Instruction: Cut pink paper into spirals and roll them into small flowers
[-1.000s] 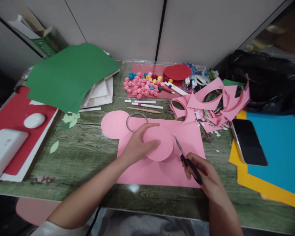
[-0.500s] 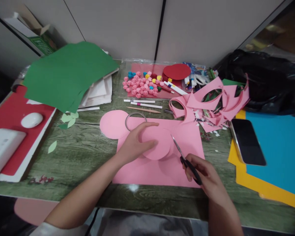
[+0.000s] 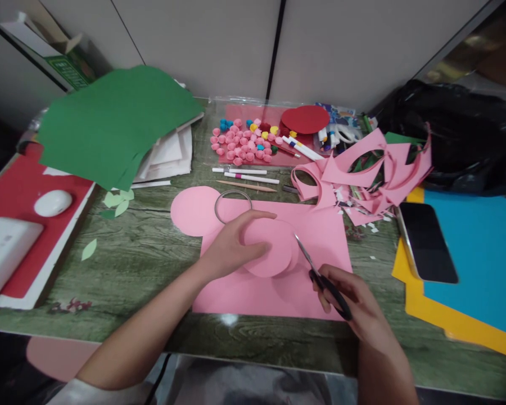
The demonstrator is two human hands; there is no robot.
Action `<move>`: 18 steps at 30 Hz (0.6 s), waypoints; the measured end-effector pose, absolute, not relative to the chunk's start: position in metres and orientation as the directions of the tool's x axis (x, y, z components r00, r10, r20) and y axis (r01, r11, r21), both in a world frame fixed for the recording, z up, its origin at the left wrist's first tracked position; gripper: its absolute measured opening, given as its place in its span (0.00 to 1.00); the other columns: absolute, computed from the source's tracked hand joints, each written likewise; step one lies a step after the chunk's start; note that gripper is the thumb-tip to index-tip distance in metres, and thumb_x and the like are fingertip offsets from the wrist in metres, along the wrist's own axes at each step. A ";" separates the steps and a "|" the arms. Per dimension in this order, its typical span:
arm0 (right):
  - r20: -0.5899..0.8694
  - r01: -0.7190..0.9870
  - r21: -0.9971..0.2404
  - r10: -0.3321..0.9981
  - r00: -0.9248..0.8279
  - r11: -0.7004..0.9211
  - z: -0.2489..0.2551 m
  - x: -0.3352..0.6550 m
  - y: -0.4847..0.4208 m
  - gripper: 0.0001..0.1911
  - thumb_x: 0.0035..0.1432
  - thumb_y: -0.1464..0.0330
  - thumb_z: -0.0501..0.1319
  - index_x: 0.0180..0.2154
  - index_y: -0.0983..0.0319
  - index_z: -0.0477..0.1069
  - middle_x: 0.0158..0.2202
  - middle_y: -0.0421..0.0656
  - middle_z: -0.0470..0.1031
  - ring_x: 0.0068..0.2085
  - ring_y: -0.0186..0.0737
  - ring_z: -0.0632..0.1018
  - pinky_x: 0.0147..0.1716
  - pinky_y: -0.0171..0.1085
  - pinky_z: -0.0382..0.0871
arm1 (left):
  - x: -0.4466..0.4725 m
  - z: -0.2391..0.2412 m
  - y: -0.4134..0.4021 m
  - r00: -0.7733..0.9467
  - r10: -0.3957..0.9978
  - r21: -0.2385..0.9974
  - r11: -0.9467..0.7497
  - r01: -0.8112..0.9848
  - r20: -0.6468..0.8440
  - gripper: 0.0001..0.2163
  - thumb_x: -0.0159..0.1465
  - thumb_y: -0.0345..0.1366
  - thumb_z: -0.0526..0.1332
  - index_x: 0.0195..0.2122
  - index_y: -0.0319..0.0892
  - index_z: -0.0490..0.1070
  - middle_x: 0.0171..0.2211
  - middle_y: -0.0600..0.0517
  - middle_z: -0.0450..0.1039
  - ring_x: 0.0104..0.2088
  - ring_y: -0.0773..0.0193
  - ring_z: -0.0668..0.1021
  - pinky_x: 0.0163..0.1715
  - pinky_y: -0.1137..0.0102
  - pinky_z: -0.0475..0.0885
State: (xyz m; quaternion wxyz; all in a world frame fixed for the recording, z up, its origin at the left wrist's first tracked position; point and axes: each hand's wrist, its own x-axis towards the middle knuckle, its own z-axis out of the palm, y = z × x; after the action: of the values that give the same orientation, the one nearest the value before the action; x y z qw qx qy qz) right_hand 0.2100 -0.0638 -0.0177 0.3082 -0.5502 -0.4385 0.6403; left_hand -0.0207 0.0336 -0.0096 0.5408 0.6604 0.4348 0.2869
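My left hand point(image 3: 240, 242) grips a round pink paper piece point(image 3: 274, 256) between thumb and fingers, held above a large pink sheet point(image 3: 231, 295). Black-handled scissors point(image 3: 320, 275) are in my right hand point(image 3: 346, 298), their blades looking closed and their tip at the right edge of the paper circle. Another pink paper circle point(image 3: 191, 211) lies at the sheet's upper left corner. Beside it, a thin grey ring point(image 3: 223, 208) rests partly on the sheet, just beyond my left wrist.
Pink paper offcuts point(image 3: 358, 169) pile up behind the scissors. Small rolled paper pieces point(image 3: 240, 140) fill a clear tray at the back. Green sheets point(image 3: 109, 124) and a white mouse point(image 3: 53, 203) are at left. A phone point(image 3: 428, 242) lies on blue and yellow sheets point(image 3: 484, 264) at right.
The view has shifted very slightly. Both hands, the paper circle and the scissors keep nearly the same places, with only a slight turn of the circle.
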 end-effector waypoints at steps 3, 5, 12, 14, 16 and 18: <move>-0.439 0.081 -0.898 0.874 -0.207 -0.432 -0.018 0.210 -0.064 0.15 0.53 0.56 0.59 0.29 0.63 0.66 0.22 0.38 0.61 0.23 0.31 0.63 0.21 0.32 0.54 | -0.020 -0.010 0.033 0.468 0.878 0.965 -0.029 0.260 -0.099 0.20 0.54 0.29 0.61 0.48 0.45 0.66 0.50 0.51 0.68 0.50 0.57 0.70 0.50 0.64 0.66; -0.434 0.088 -0.901 0.877 -0.207 -0.425 -0.019 0.211 -0.064 0.15 0.54 0.57 0.58 0.29 0.63 0.66 0.22 0.38 0.61 0.23 0.31 0.63 0.21 0.32 0.55 | -0.020 -0.010 0.033 0.471 0.877 0.964 -0.034 0.262 -0.097 0.20 0.54 0.29 0.61 0.48 0.45 0.66 0.50 0.50 0.68 0.51 0.57 0.70 0.50 0.63 0.66; -0.416 0.114 -0.909 0.886 -0.204 -0.401 -0.022 0.212 -0.065 0.15 0.55 0.57 0.57 0.29 0.63 0.66 0.21 0.37 0.62 0.23 0.32 0.63 0.21 0.32 0.54 | -0.020 -0.009 0.034 0.469 0.879 0.963 -0.050 0.266 -0.084 0.20 0.53 0.30 0.61 0.48 0.45 0.66 0.50 0.50 0.68 0.52 0.56 0.69 0.53 0.61 0.64; -0.410 0.120 -0.912 0.890 -0.202 -0.393 -0.021 0.212 -0.064 0.16 0.55 0.56 0.56 0.29 0.63 0.66 0.20 0.37 0.61 0.22 0.32 0.63 0.21 0.32 0.54 | -0.021 -0.008 0.034 0.467 0.881 0.963 -0.054 0.265 -0.079 0.20 0.53 0.30 0.62 0.48 0.44 0.66 0.50 0.50 0.68 0.52 0.56 0.69 0.53 0.61 0.64; -0.411 0.130 -0.911 0.889 -0.203 -0.391 -0.020 0.212 -0.064 0.16 0.55 0.55 0.56 0.28 0.62 0.65 0.20 0.37 0.61 0.22 0.32 0.62 0.21 0.33 0.53 | -0.021 -0.008 0.034 0.459 0.885 0.962 -0.054 0.267 -0.078 0.21 0.53 0.30 0.62 0.49 0.44 0.66 0.51 0.50 0.68 0.52 0.57 0.69 0.53 0.61 0.64; -0.412 0.142 -0.910 0.888 -0.204 -0.390 -0.021 0.212 -0.064 0.15 0.56 0.56 0.56 0.27 0.62 0.65 0.20 0.37 0.61 0.22 0.32 0.63 0.21 0.33 0.53 | -0.021 -0.009 0.034 0.443 0.893 0.959 -0.050 0.280 -0.083 0.21 0.53 0.30 0.62 0.49 0.45 0.65 0.51 0.50 0.68 0.52 0.56 0.69 0.53 0.61 0.64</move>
State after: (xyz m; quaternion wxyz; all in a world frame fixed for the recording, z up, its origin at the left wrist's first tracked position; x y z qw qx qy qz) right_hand 0.2124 -0.0636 -0.0208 0.2998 -0.5550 -0.4641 0.6219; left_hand -0.0208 0.0344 -0.0088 0.5293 0.6643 0.4413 0.2895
